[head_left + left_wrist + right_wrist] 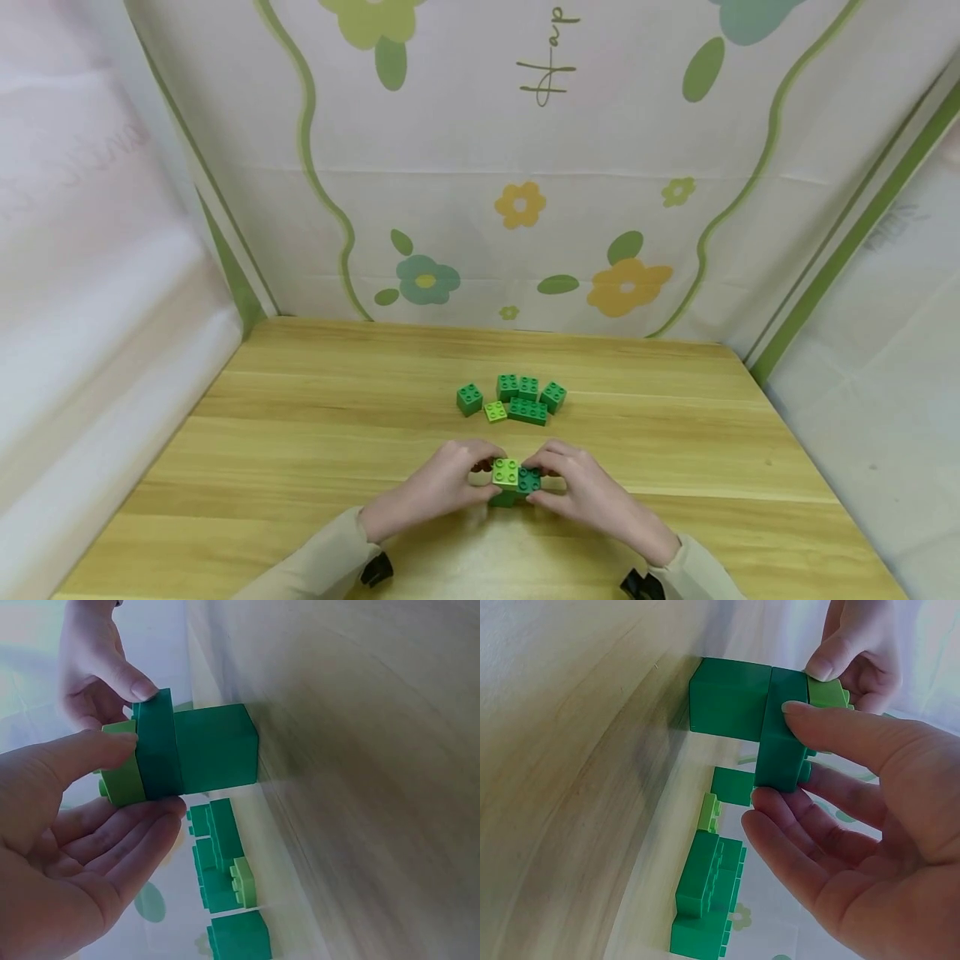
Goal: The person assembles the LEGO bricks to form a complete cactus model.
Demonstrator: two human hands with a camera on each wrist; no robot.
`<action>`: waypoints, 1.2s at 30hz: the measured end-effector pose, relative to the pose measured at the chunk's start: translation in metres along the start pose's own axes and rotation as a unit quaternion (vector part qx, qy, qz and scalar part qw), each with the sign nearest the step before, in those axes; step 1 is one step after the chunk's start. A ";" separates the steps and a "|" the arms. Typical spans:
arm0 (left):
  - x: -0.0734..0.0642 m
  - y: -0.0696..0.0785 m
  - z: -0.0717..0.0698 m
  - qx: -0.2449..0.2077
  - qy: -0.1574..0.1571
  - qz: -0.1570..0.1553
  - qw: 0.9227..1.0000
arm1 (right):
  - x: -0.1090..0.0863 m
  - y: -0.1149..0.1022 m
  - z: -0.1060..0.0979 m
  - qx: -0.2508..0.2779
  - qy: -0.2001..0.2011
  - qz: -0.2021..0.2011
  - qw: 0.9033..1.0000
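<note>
Before you on the table (337,417) stands a green block (217,750), with a longer dark-green brick (780,761) across its top, overhanging to your right, and a lime-green brick (506,472) seated studs-up at the longer one's left end.

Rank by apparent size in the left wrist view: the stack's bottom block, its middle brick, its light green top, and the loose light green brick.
1. Bottom block
2. Middle brick
3. Light green top
4. Loose light green brick; it lies farther away, so its true size is unsure.
</note>
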State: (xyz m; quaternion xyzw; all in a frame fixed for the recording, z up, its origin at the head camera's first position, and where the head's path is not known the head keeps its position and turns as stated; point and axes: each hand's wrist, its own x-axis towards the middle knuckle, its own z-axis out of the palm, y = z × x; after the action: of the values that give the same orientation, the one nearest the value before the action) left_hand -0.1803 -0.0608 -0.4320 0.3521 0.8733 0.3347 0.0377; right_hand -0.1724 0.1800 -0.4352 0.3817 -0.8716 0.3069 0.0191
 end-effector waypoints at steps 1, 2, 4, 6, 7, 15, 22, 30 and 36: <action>0.000 -0.001 0.000 -0.003 0.000 -0.001 1.000 | 0.000 0.000 0.000 0.001 -0.001 0.001 1.000; 0.000 -0.001 0.000 -0.007 0.000 -0.002 1.000 | 0.001 0.000 0.000 0.002 -0.003 0.002 1.000; 0.000 -0.002 -0.001 -0.014 -0.002 -0.002 1.000 | 0.001 -0.001 -0.001 0.002 -0.004 0.003 1.000; 0.000 -0.004 -0.001 -0.021 -0.004 -0.001 1.000 | 0.001 -0.001 -0.002 0.002 -0.005 0.003 1.000; 0.000 -0.004 -0.002 -0.025 -0.006 -0.002 1.000 | 0.001 -0.001 -0.002 0.002 -0.005 0.004 1.000; 0.001 -0.011 -0.009 -0.043 -0.036 -0.009 0.998 | 0.000 -0.003 -0.003 0.000 -0.010 0.015 1.000; 0.005 -0.020 -0.011 -0.056 -0.025 -0.026 0.998 | -0.001 -0.003 -0.004 -0.005 -0.005 0.009 1.000; 0.018 -0.029 -0.004 -0.051 -0.010 -0.047 0.998 | -0.002 -0.003 -0.005 -0.011 -0.003 0.003 1.000; 0.034 -0.034 0.002 -0.048 -0.024 -0.059 0.997 | -0.003 -0.004 -0.004 -0.008 -0.004 0.002 1.000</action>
State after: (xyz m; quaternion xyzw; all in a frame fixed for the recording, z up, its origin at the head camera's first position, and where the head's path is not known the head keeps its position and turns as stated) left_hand -0.2251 -0.0564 -0.4485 0.3053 0.8744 0.3649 0.0954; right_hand -0.1685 0.1823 -0.4309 0.3815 -0.8747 0.2985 0.0178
